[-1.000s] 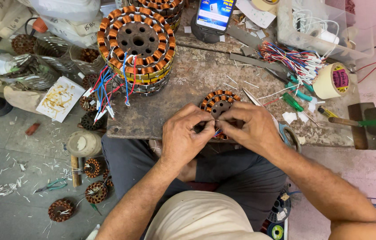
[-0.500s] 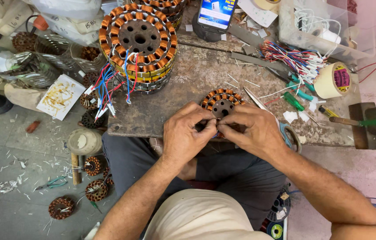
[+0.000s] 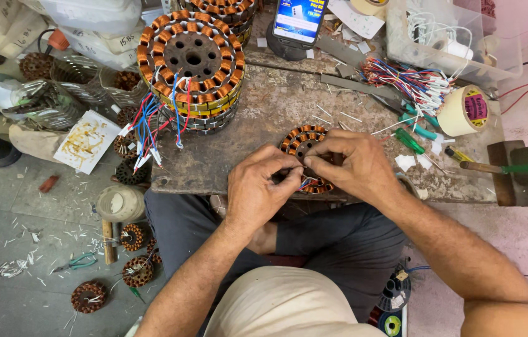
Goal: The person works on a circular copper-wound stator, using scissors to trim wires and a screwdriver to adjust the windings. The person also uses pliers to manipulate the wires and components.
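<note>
A small round stator point(image 3: 301, 141) wound with copper coils lies near the front edge of a worn workbench point(image 3: 258, 125). My left hand point(image 3: 258, 190) and my right hand point(image 3: 352, 166) meet over its near side, fingertips pinched together on thin wires coming off the stator. Most of the stator's lower half is hidden under my fingers. A short length of coloured wire shows between my hands.
A stack of large copper-wound stators point(image 3: 192, 59) with red and blue leads stands at the back left. A phone point(image 3: 300, 22), a bundle of coloured wires point(image 3: 404, 81), a tape roll point(image 3: 464, 111) and green-handled tools point(image 3: 417, 128) lie to the right. More small stators point(image 3: 136, 271) sit on the floor.
Both hands stay pinched on the wires at the stator; only the fingers shift slightly.
</note>
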